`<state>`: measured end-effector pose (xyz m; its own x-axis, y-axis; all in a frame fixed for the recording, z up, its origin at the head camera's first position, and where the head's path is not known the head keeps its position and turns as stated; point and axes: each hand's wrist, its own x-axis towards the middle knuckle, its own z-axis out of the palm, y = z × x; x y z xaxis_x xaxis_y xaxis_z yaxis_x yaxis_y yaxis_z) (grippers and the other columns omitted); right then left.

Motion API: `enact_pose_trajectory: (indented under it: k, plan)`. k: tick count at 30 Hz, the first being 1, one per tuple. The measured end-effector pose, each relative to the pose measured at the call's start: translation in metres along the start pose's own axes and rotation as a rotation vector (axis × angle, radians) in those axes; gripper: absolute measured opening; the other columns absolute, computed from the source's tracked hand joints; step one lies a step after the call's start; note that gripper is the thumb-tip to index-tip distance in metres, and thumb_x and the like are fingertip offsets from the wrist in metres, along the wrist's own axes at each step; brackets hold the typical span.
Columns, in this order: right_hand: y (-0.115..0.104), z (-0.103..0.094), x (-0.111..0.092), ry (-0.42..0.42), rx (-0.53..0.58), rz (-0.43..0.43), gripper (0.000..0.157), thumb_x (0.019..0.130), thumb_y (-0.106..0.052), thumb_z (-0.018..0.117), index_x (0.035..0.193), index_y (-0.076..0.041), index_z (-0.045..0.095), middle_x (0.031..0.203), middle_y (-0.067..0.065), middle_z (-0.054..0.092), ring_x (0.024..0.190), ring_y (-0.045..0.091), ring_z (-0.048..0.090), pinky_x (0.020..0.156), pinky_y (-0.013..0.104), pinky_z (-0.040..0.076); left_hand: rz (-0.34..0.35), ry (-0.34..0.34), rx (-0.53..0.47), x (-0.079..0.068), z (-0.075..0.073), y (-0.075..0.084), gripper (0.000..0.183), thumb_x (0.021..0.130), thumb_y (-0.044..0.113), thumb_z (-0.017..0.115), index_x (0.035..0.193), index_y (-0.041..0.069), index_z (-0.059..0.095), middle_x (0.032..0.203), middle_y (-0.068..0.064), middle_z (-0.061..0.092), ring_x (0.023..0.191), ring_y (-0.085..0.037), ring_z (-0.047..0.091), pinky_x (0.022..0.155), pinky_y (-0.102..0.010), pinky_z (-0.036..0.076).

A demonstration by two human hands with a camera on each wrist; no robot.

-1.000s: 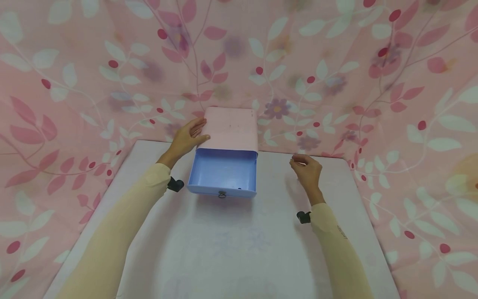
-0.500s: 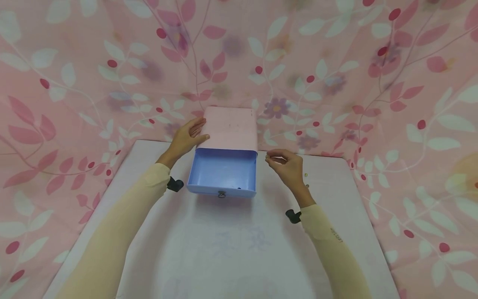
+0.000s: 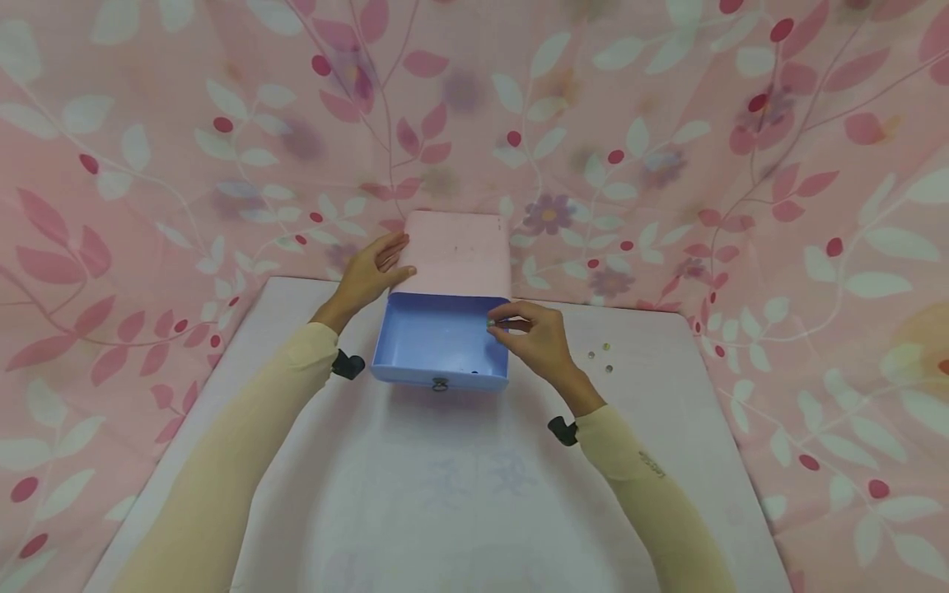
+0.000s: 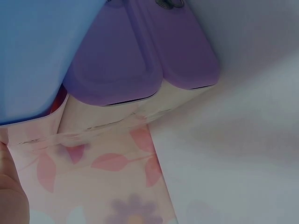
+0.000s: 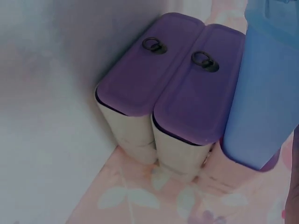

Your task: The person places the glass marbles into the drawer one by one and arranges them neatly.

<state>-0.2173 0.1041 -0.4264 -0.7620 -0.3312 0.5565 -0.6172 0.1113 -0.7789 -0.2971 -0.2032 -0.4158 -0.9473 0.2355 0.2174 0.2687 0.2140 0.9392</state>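
A small drawer cabinet (image 3: 455, 251) with a pale pink top stands at the back of the table, its blue top drawer (image 3: 437, 329) pulled out. My left hand (image 3: 366, 276) rests against the cabinet's left side, fingers and thumb at its upper edge. Over the drawer's right wall, my right hand (image 3: 537, 333) pinches a small round glassy marble (image 3: 491, 324) between thumb and fingertips. Three similar marbles (image 3: 606, 347) lie on the table to the right. A dark spot (image 3: 474, 372) shows inside the drawer near its front.
Two closed purple drawers (image 5: 187, 93) with ring pulls sit below the blue one in the right wrist view. Another ring pull (image 3: 441, 385) hangs on the blue drawer's front. Pink floral cloth (image 3: 630, 123) rises behind and beside the white table (image 3: 474, 511).
My right hand has moved left from the table's right side to above the drawer's right wall, uncovering the three marbles. The left hand and the cabinet have stayed in place.
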Motion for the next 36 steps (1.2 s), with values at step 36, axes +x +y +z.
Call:
enact_pose_trajectory:
  k: [36]
  plan:
    - [0.011, 0.018, 0.015, -0.716, -0.481, 0.086, 0.020, 0.082, 0.001, 0.074, 0.100, -0.007, 0.077, 0.095, 0.001, 0.073, 0.082, 0.006, 0.067, 0.077, 0.017, 0.055, -0.018, 0.000, 0.010, 0.000, 0.000, 0.003, 0.075, 0.087, 0.004, 0.072, 0.149, -0.005, 0.031, 0.153, -0.018, 0.035, 0.141, -0.028, 0.033, 0.114, -0.041, 0.031]
